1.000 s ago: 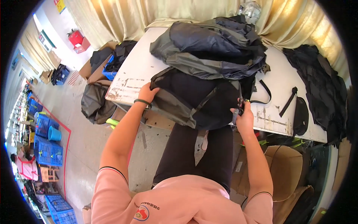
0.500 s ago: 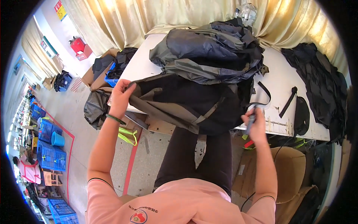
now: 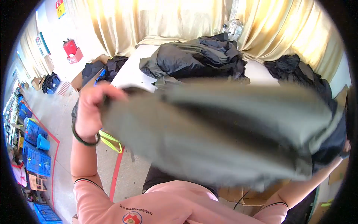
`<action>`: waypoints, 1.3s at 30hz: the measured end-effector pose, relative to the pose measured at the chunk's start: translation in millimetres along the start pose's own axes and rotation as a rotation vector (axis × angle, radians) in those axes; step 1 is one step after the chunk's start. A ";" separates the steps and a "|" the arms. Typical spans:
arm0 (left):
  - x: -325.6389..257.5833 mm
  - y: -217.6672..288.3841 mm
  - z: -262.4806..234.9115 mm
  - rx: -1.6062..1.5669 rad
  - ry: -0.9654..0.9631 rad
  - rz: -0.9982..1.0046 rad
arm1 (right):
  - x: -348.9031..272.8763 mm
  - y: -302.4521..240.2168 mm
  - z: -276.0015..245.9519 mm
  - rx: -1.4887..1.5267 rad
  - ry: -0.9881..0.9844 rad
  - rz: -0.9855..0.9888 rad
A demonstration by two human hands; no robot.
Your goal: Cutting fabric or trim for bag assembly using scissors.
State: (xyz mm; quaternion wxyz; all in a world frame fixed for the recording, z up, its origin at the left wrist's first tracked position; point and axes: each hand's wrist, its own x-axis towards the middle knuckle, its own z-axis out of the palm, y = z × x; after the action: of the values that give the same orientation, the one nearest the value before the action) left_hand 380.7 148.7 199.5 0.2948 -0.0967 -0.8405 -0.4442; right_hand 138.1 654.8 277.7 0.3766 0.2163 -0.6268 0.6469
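Your left hand (image 3: 91, 112) has its fingers curled shut around 1 edge of the grey-green garment (image 3: 220, 134), which is lifted off the white table (image 3: 128, 72) and stretched wide in front of you, blurred with motion. Your right hand (image 3: 345, 147) sits at the far end, mostly hidden by the cloth, so whether its fingers are closed is impossible to tell. Keep both ends level and taut, and hold the fabric clear of the dark clothing pile (image 3: 197, 59) behind it. Grip near the corners, so the panel hangs flat and does not sag in the middle.
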 end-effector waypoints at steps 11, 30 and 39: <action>-159.8 -64.4 89.3 -0.849 -0.061 -1.038 | -42.3 13.9 72.5 -0.342 -0.238 0.078; -159.7 -161.5 161.4 0.439 -0.090 -0.320 | -323.5 172.8 70.2 -0.719 -1.114 0.355; -139.7 -191.1 151.7 -1.230 -0.119 -1.183 | -352.7 242.3 16.1 -0.299 -1.014 0.740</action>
State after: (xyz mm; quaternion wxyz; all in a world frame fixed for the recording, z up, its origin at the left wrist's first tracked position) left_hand 350.3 172.3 -78.9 -0.1349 0.1921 -0.3763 -0.8963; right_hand 170.8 579.7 -142.7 -0.1880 0.2099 -0.8436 0.4570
